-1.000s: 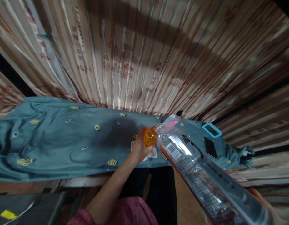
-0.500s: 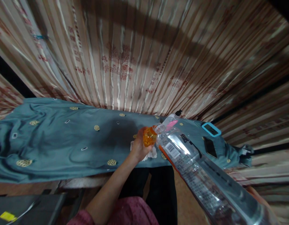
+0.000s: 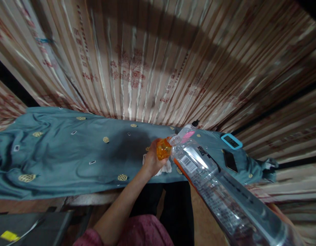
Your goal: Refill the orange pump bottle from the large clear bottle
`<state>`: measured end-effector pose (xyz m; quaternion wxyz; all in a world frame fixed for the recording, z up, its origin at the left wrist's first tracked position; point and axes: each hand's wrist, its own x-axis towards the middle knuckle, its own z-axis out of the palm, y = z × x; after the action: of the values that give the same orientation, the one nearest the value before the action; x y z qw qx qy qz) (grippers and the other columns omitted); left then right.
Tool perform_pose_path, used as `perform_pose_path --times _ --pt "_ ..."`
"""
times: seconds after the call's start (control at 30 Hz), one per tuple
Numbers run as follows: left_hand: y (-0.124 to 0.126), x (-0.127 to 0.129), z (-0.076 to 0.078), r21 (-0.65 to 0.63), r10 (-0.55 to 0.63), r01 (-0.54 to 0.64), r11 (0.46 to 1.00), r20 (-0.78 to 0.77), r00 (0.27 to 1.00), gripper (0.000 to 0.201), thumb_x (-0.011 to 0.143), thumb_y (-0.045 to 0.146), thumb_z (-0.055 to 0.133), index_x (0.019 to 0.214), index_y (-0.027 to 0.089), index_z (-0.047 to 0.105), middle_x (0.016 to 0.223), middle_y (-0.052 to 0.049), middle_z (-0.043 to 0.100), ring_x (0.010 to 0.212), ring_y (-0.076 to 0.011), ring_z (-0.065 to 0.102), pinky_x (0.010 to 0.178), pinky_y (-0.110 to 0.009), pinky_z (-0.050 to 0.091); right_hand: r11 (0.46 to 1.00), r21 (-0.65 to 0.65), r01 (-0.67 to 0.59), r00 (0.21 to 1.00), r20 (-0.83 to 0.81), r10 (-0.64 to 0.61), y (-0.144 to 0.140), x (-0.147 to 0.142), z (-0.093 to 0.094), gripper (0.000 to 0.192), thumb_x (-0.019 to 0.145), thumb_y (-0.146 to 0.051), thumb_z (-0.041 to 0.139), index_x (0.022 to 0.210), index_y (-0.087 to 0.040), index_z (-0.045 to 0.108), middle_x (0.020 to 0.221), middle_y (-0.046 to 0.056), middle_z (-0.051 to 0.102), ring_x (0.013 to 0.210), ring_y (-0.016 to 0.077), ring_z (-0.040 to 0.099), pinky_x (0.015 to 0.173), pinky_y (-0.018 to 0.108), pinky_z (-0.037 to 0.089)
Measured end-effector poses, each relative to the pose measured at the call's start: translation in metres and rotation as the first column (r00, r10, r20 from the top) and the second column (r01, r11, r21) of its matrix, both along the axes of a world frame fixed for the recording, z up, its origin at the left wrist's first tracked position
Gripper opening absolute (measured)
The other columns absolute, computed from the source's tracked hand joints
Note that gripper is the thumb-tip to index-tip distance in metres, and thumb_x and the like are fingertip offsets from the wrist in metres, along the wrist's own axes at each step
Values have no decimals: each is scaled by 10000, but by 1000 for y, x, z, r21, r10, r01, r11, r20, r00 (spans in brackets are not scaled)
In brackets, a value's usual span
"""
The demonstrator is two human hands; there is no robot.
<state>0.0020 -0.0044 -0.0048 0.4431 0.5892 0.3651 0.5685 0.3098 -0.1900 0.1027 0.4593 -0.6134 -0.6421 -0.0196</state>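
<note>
My left hand (image 3: 150, 161) grips a small orange translucent container (image 3: 163, 149) just above the teal cloth (image 3: 70, 160), over a crumpled white tissue (image 3: 168, 168). A large clear plastic bottle (image 3: 214, 188) with a barcode label slants up from the lower right, its open mouth resting against the orange container's top. My right hand (image 3: 282, 213) holds the bottle's far end; only a sliver of it shows behind the bottle.
A spray bottle with a pink label and black cap (image 3: 188, 131) stands behind the containers. A blue-framed device (image 3: 231, 141) and a black phone (image 3: 230, 160) lie on the cloth at right. Striped curtains (image 3: 147, 61) hang behind. A dark box (image 3: 32, 225) sits lower left.
</note>
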Motion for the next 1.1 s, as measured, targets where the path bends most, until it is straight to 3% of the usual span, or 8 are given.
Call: perform_pose_path --times 0.33,0.53,0.77,1.1 --pt "0 1 3 -31 -32 33 999 37 999 774 704 140 911 1360 238 513 1307 -107 752 1143 -259 791 1046 -437 648 996 80 29 992 120 -39 0 6 -2 974 821 -735 769 1690 -428 455 1597 -8 621 1525 451 551 1008 610 681" --pt "0 1 -2 -20 -18 19 1000 45 999 771 715 176 928 1367 255 525 1285 -92 756 1115 -255 792 1026 -447 657 999 30 37 990 135 -41 0 6 -2 892 857 -741 717 1665 -435 499 1542 6 659 1497 459 575 970 659 678" --pt "1 1 -6 -40 -6 6 999 -14 1000 755 710 143 918 1350 254 535 1332 -107 742 1169 -279 781 1073 -483 639 996 78 39 990 132 -49 -7 -12 -5 982 772 -766 774 1651 -399 532 1534 24 665 1468 463 602 903 632 697" --pt "-1 1 1 -55 -34 34 998 3 999 749 731 152 897 1364 245 508 1314 -111 738 1159 -275 785 1069 -479 639 1000 14 7 993 121 -8 -11 25 -18 918 815 -745 766 1649 -454 518 1546 -19 654 1489 446 583 967 628 682"
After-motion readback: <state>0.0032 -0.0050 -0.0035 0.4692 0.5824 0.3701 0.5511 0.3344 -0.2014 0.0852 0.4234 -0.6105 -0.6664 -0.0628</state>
